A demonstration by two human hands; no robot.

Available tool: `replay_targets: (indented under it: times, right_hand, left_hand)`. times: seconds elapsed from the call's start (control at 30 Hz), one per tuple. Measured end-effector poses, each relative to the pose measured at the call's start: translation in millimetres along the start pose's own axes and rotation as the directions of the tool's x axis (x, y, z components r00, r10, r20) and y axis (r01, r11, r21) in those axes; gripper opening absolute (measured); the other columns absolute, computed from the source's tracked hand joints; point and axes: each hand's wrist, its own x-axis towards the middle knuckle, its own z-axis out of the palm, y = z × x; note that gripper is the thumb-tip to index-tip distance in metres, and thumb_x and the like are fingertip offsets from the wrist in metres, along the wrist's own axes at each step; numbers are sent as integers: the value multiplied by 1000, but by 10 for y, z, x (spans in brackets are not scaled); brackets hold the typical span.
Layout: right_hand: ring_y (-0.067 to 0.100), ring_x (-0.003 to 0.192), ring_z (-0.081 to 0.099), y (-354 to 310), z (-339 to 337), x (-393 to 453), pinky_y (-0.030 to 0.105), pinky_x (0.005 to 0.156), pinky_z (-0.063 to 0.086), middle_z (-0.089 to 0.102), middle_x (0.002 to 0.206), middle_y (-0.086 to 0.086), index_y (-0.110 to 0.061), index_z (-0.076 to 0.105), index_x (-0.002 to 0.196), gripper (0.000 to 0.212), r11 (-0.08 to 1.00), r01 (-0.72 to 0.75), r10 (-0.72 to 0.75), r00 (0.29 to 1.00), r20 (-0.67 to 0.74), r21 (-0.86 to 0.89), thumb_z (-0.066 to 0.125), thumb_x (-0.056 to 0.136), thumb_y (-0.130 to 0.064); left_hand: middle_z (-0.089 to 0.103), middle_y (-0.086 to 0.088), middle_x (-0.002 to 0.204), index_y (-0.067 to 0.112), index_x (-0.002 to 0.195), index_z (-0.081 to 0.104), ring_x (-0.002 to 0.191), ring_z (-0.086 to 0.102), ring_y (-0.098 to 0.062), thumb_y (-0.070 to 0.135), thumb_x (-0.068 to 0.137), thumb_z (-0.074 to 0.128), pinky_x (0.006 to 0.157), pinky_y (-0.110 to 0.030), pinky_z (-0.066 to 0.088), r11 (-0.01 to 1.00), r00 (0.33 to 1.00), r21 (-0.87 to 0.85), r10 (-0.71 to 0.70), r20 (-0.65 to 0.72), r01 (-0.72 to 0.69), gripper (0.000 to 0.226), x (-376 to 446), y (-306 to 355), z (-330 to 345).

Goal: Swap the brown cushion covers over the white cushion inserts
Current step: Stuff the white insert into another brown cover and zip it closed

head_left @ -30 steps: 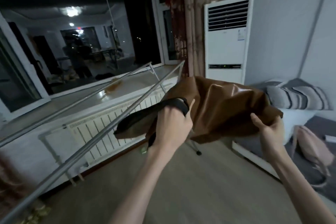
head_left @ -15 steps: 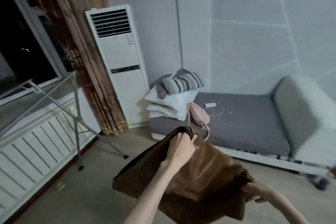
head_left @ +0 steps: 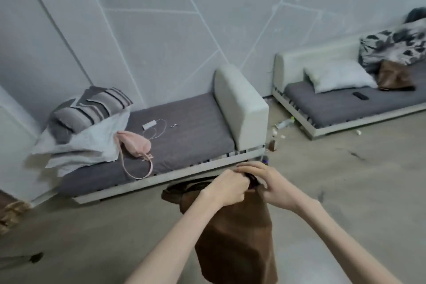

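Here the brown cushion cover [head_left: 235,233] is gripped at its top edge by the left hand [head_left: 227,189] and the right hand [head_left: 269,185], fingers curled. A white cushion insert [head_left: 338,76] is seen far right on the far sofa [head_left: 345,108]; a pink bag [head_left: 133,143] lies left.

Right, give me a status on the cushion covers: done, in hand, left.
Done: no insert looks covered. In hand: both hands, left hand and right hand, grip the top edge of a brown cover that hangs empty. Left: the bare white insert on the far sofa, a second brown cover beside it, and the white inserts stacked on the near sofa.

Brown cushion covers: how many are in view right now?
2: one brown cushion cover gripped by both hands, one brown cushion cover lying on the far sofa. Others may be hidden.
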Motion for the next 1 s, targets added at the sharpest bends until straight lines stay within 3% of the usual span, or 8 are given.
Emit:
replay_targets:
  times: [0.13,0.27,0.43,0.5,0.63,0.8,0.9,1.0]
  right_hand:
    - [10,116,54,562,-383,-246,24,97,42,62,122,-5,-20,55,128,66,988,-130,127,991,-38,-82,35,66,-30]
    - [21,104,48,1254,-769,-404,33,90,37,54,100,-6,-20,52,106,41,828,-306,260,952,-162,-470,44,67,-28]
    - [18,97,48,2004,-1402,-412,36,89,38,60,99,-7,-40,23,144,74,710,-418,341,908,-242,-567,49,75,-38]
    - [21,95,52,2281,-1645,-357,37,86,38,64,97,-3,-41,19,145,73,653,-443,374,894,-247,-615,52,80,-44]
    - [31,95,62,2906,-2055,-255,36,75,38,69,96,8,-28,43,125,51,595,-573,441,819,-367,-563,53,80,-51]
    - [28,94,63,3662,-2472,-495,36,74,30,70,91,1,-26,42,106,42,487,-742,597,667,-446,-460,53,78,-56]
    - [20,96,59,4230,-2764,-832,32,77,28,66,87,-7,-28,44,96,35,394,-846,659,532,-532,-358,55,78,-57]
    - [18,96,57,4800,-3047,-1029,31,79,27,63,84,-7,-28,49,95,31,333,-898,695,439,-569,-286,57,79,-54]
  left_hand:
    - [68,-20,85,0,81,65,80,65,-39,8,78,54,63,-39,43,982,984,67,176,38,-178,14,778,271,1]
    - [67,-17,83,9,76,56,81,64,-38,22,85,57,59,-35,32,955,956,63,291,-34,-289,15,1612,347,-12]
    - [69,-12,88,11,88,61,86,65,-34,34,90,56,63,-39,44,905,894,61,424,-142,-420,24,2710,384,-111]
    - [70,-9,89,14,91,62,86,65,-31,33,90,57,64,-37,45,877,864,66,480,-149,-476,20,3129,411,-187]
    - [72,-5,91,25,104,65,86,66,-29,24,84,57,63,-34,44,828,810,105,561,-174,-551,21,3989,437,-354]
    - [70,-7,77,33,129,44,69,65,-32,12,77,55,54,-30,32,770,750,82,635,-187,-632,57,4832,571,-382]
    - [69,-5,75,38,140,25,58,62,-28,5,79,53,51,-29,45,763,739,59,639,-214,-643,75,5431,634,-286]
    - [72,-2,95,39,136,24,69,67,-28,4,85,48,62,-35,55,742,723,27,660,-201,-670,66,6057,823,-251]
